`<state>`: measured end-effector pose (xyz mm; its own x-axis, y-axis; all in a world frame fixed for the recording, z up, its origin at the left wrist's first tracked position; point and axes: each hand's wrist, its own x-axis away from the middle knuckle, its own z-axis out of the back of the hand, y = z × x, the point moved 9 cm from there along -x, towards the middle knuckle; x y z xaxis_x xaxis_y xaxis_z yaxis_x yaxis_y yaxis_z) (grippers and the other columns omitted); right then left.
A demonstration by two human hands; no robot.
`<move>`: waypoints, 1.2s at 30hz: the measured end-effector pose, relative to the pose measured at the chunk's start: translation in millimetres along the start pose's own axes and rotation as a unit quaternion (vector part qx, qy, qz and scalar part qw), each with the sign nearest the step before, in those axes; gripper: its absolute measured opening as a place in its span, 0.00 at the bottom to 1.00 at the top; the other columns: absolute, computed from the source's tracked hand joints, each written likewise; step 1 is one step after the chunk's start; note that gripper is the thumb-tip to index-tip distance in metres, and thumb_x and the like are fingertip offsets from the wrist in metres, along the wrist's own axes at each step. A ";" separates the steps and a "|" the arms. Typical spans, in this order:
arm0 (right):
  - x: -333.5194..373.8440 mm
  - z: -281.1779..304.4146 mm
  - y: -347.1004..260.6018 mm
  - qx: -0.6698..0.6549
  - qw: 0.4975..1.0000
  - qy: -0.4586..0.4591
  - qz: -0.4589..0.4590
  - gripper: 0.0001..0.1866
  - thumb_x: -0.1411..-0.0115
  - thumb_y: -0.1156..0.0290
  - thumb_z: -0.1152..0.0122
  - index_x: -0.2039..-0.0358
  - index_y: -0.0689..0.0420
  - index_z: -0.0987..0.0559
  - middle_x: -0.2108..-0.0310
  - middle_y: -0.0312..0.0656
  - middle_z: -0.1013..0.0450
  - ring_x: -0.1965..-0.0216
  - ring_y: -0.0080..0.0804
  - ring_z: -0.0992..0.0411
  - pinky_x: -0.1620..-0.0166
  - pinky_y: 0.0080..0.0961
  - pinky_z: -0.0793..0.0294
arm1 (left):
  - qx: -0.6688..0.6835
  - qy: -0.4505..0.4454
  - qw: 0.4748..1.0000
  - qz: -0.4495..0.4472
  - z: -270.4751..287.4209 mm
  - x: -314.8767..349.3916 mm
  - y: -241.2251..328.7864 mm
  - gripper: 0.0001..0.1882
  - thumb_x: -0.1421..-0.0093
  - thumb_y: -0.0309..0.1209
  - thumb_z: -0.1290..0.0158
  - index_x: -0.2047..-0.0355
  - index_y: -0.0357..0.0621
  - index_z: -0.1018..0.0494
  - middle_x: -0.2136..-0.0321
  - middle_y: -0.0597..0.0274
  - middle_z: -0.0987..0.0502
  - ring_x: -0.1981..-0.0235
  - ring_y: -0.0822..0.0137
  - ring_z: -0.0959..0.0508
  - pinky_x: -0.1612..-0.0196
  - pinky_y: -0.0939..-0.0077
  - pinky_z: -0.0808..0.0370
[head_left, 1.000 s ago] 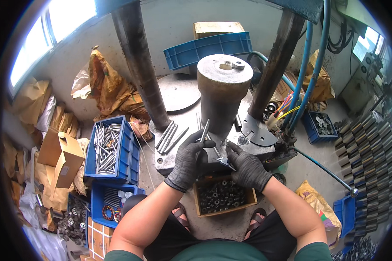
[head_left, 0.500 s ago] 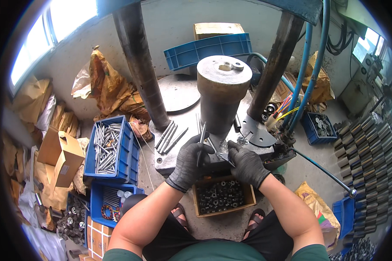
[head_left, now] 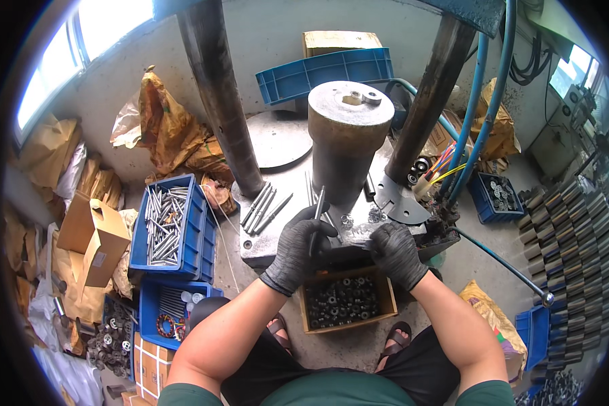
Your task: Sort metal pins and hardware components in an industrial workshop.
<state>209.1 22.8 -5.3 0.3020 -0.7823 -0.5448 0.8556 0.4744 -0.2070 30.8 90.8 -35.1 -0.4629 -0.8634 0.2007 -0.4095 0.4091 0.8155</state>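
Note:
My left hand [head_left: 296, 245], in a dark glove, is closed around a slim metal shaft [head_left: 319, 204] that points up and away. Opposite it, over the front edge of the metal press table [head_left: 267, 247], my right hand [head_left: 397, 252] has its gloved fingers curled together; what they hold, if anything, is hidden. Several pointed shafts [head_left: 260, 211] lie side by side on the table, left of my left hand. Small shiny rings [head_left: 375, 215] are scattered beyond my right hand. Behind both hands stands a thick steel cylinder [head_left: 348, 145] with a ring [head_left: 371, 99] on top.
Beneath the table edge sits a box [head_left: 348, 329] of dark round parts. A blue crate [head_left: 172, 227] full of shafts stands at left. Two press columns [head_left: 220, 101] rise at the table's sides. At right a lever [head_left: 501, 264] sticks out, near stacked metal tubes [head_left: 572, 250].
My right hand has moved slightly right, away from the left, and the metal piece that stuck out from its fingers no longer shows. My left hand keeps its shaft, shifted slightly right.

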 end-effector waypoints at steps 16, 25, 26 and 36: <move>16.7 10.0 76.4 -0.368 0.864 0.128 -0.318 0.18 0.43 0.80 0.36 0.51 0.60 0.23 0.69 0.34 0.27 0.68 0.22 0.29 0.60 0.25 0.25 | 0.024 -0.031 0.998 0.043 -5.9 -3.6 -17.2 0.20 0.35 0.30 0.51 0.43 0.40 0.34 0.68 0.57 0.20 0.78 0.69 0.22 0.76 0.76 0.24; 15.7 -1.3 7.0 -0.627 0.677 0.050 -0.383 0.32 0.43 0.80 0.33 0.37 0.63 0.31 0.64 0.37 0.24 0.63 0.23 0.25 0.56 0.22 0.24 | -0.179 -0.122 0.975 0.048 -40.5 10.6 -36.8 0.13 0.34 0.33 0.42 0.54 0.40 0.28 0.67 0.66 0.26 0.67 0.76 0.26 0.62 0.81 0.27; 14.9 -1.4 2.9 -0.623 0.681 0.041 -0.382 0.32 0.43 0.80 0.33 0.37 0.63 0.30 0.64 0.37 0.24 0.62 0.24 0.25 0.55 0.22 0.23 | -0.180 -0.123 0.975 0.049 -42.7 12.2 -36.6 0.13 0.34 0.33 0.42 0.54 0.40 0.28 0.67 0.66 0.26 0.67 0.76 0.26 0.62 0.81 0.27; 22.5 -13.4 5.1 -0.534 0.758 0.024 -0.372 0.24 0.40 0.77 0.32 0.45 0.63 0.28 0.62 0.37 0.25 0.60 0.23 0.26 0.55 0.21 0.23 | -0.155 -0.142 0.977 0.040 -53.7 21.7 -38.6 0.15 0.32 0.37 0.42 0.52 0.40 0.27 0.65 0.67 0.24 0.66 0.77 0.26 0.61 0.81 0.26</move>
<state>214.6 13.0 -29.5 -0.1351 -0.9906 0.0232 -0.0560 -0.0157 -0.9983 78.8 40.4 -33.1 -0.7008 -0.6980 0.1472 -0.1266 0.3247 0.9373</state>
